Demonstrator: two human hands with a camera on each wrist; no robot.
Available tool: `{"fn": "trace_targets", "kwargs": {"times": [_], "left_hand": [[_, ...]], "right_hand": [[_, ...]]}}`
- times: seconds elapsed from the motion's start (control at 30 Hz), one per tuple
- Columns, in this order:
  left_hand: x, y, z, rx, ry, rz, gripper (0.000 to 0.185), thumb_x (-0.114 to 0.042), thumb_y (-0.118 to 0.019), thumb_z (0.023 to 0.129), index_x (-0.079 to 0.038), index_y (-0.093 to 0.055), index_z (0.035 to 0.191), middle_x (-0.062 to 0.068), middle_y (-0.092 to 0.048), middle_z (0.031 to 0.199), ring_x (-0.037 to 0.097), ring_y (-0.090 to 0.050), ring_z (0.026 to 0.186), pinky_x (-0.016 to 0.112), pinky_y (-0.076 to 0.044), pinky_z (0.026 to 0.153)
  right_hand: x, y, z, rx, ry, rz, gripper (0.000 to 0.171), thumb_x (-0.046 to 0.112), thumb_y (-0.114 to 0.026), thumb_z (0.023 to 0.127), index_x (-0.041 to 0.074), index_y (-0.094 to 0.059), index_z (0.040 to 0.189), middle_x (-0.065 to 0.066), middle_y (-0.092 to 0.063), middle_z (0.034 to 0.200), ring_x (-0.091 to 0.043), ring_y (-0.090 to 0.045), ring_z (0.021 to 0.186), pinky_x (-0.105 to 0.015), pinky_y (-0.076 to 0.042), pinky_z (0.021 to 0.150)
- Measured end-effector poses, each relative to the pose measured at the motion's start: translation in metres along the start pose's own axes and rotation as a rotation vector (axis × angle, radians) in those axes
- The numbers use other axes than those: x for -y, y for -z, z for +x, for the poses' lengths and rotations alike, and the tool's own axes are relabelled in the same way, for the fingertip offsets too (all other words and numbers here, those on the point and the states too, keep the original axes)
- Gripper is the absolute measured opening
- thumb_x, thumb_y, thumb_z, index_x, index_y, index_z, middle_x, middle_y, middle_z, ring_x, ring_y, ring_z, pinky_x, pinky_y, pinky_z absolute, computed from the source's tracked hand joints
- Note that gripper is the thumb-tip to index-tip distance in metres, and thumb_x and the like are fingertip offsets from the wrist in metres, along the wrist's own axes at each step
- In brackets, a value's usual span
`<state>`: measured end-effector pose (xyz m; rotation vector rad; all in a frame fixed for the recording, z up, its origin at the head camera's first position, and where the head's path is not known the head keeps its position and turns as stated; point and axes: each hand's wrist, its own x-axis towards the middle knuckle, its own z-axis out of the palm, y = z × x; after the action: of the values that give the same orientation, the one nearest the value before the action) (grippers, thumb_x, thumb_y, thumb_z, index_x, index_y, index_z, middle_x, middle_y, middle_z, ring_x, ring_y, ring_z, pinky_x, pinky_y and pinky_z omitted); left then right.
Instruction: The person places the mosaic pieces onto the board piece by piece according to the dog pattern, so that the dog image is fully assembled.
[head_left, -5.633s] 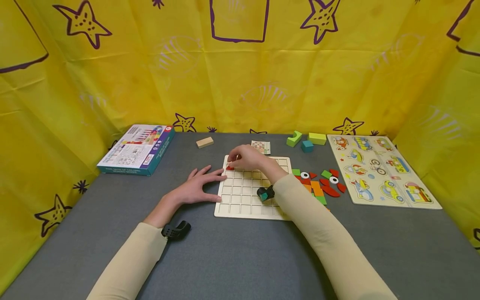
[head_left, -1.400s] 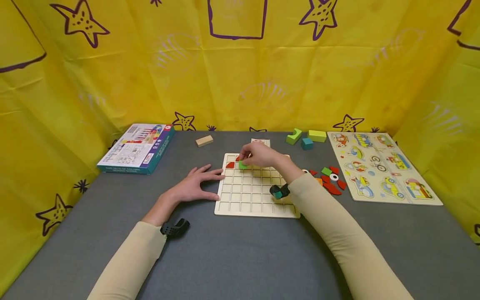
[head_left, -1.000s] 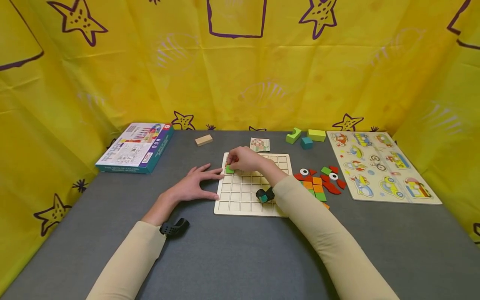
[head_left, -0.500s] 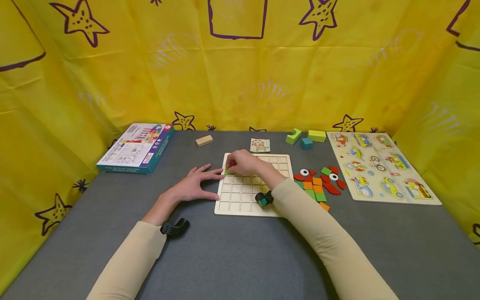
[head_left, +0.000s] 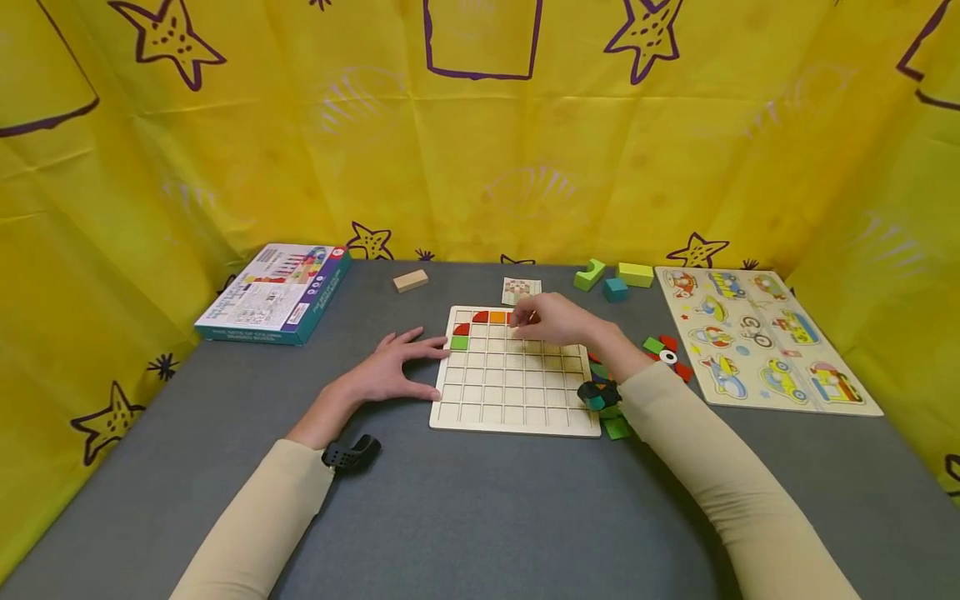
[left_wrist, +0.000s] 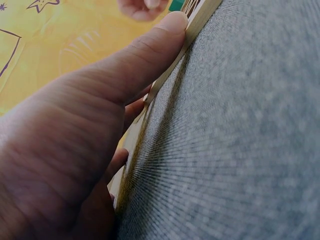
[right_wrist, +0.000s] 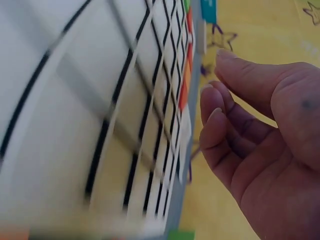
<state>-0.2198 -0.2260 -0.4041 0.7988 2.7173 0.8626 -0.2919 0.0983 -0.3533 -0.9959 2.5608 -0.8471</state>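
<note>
The left hand [head_left: 386, 377] lies flat on the grey table [head_left: 480, 500] left of centre in the head view, fingers straight and spread, holding nothing. Its fingertips touch the left edge of the wooden grid board [head_left: 517, 392]; in the left wrist view the thumb [left_wrist: 150, 55] presses along that edge.

The right hand [head_left: 558, 321] hovers over the board's far row, just right of the coloured pieces. Its fingers are loosely curled, with thumb and forefinger close together. In the right wrist view the fingers [right_wrist: 225, 120] are bent and apart from the board, and nothing shows between them; whether a small piece is pinched at the tips cannot be told from the head view.

The grid board sits at the middle of the frame, nearly square, its edges running straight toward the yellow curtain [head_left: 480, 125] and across. Its far left corner holds a red piece [head_left: 481, 317], an orange piece [head_left: 497, 317], another red piece [head_left: 461, 329] and a green square [head_left: 459, 342] below that.

Loose coloured pieces [head_left: 663, 350] lie right of the board, partly hidden by the right forearm. A vehicle puzzle board [head_left: 757, 337] is at the right, and a game box [head_left: 273, 292] at the left.
</note>
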Motion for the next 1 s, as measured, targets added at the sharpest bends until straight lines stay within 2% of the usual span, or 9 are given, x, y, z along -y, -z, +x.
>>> {"fn": "trace_targets", "kwargs": {"times": [0.27, 0.57, 0.8, 1.0], "left_hand": [[-0.002, 0.000, -0.001, -0.012, -0.017, -0.002, 0.070, -0.045, -0.083, 0.082, -0.017, -0.061, 0.142, 0.004, -0.040, 0.159, 0.040, -0.011, 0.151, 0.064, 0.003, 0.115], [-0.001, 0.001, -0.001, -0.018, -0.032, 0.003, 0.070, -0.044, -0.083, 0.083, -0.017, -0.061, 0.143, 0.005, -0.040, 0.158, 0.040, -0.012, 0.151, 0.065, 0.002, 0.115], [-0.003, 0.002, -0.002, -0.011, -0.018, 0.006, 0.070, -0.045, -0.083, 0.083, -0.017, -0.060, 0.143, 0.004, -0.039, 0.159, 0.040, -0.011, 0.151, 0.064, 0.003, 0.115], [-0.004, 0.002, -0.002, -0.007, -0.016, 0.003, 0.069, -0.044, -0.082, 0.084, -0.017, -0.060, 0.143, 0.005, -0.039, 0.159, 0.040, -0.011, 0.151, 0.065, 0.003, 0.115]], "right_hand": [[-0.029, 0.025, -0.043, -0.068, -0.124, 0.025, 0.018, 0.012, -0.069, 0.098, 0.001, -0.069, 0.113, -0.007, -0.068, 0.100, -0.025, -0.062, 0.091, -0.041, -0.051, 0.081], [-0.061, 0.043, -0.084, -0.118, -0.181, -0.031, 0.020, 0.014, -0.068, 0.098, 0.001, -0.070, 0.113, -0.006, -0.069, 0.101, -0.024, -0.061, 0.088, -0.041, -0.051, 0.080], [-0.069, 0.040, -0.096, -0.074, -0.199, 0.008, 0.017, 0.013, -0.070, 0.097, 0.003, -0.070, 0.111, -0.003, -0.069, 0.098, -0.022, -0.061, 0.085, -0.039, -0.050, 0.078], [-0.068, 0.034, -0.092, -0.019, -0.181, -0.067, 0.014, 0.012, -0.072, 0.095, 0.004, -0.072, 0.107, -0.003, -0.069, 0.095, -0.022, -0.060, 0.089, -0.042, -0.050, 0.085]]}}
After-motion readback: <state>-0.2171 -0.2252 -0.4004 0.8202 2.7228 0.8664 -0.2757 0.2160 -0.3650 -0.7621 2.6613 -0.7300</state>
